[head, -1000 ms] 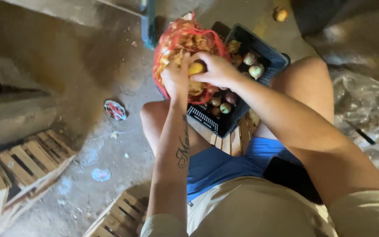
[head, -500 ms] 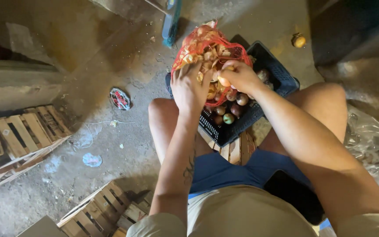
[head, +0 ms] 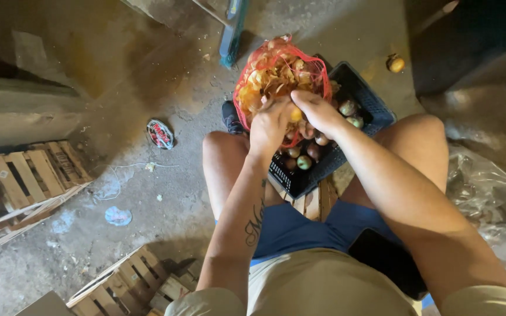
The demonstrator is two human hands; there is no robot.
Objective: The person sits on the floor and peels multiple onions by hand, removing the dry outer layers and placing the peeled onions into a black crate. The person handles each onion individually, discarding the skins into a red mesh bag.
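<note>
I sit with a dark plastic crate [head: 376, 108] between my knees, holding several onions [head: 304, 162]. Against its far side leans a red net bag [head: 276, 73] full of papery onion skins. My left hand [head: 269, 124] and my right hand [head: 317, 111] meet over the crate at the bag's mouth, both closed around one yellowish onion [head: 296, 113]. Fingers hide most of that onion.
Wooden crates lie at the left [head: 27, 175] and at the bottom [head: 130, 287]. A crushed can [head: 160, 133] and paper scraps sit on the concrete floor. One loose onion [head: 396, 63] lies beyond the crate. Clear plastic sheeting [head: 481, 187] is on the right.
The view has swung right, so the crate and bag sit more centred. Both hands stayed together on the onion at the bag's mouth, shifting slightly over the crate.
</note>
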